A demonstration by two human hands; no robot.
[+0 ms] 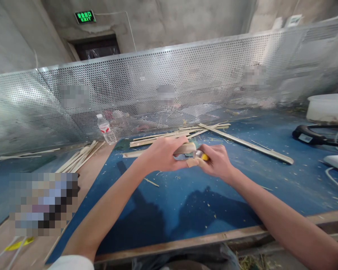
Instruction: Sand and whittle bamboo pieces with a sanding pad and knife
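My left hand (162, 154) is closed around a split bamboo strip (133, 154), whose pale tail sticks out to the left. A tan piece (192, 162), perhaps a wrap, shows at my left thumb tip. My right hand (216, 160) grips a knife with a yellow handle (205, 156) and a silvery metal part, close against the strip's right end. Both hands nearly meet above the blue mat (169, 213). Fingers partly hide the knife's blade and where it meets the bamboo.
Bamboo strips (154, 139) lie behind my hands, with a long one (248, 142) slanting right. More strips (80, 157) and a water bottle (106, 129) are at left. A perforated metal screen (163, 75) stands behind. A black looped object (310, 135) and white tub (329, 108) sit right.
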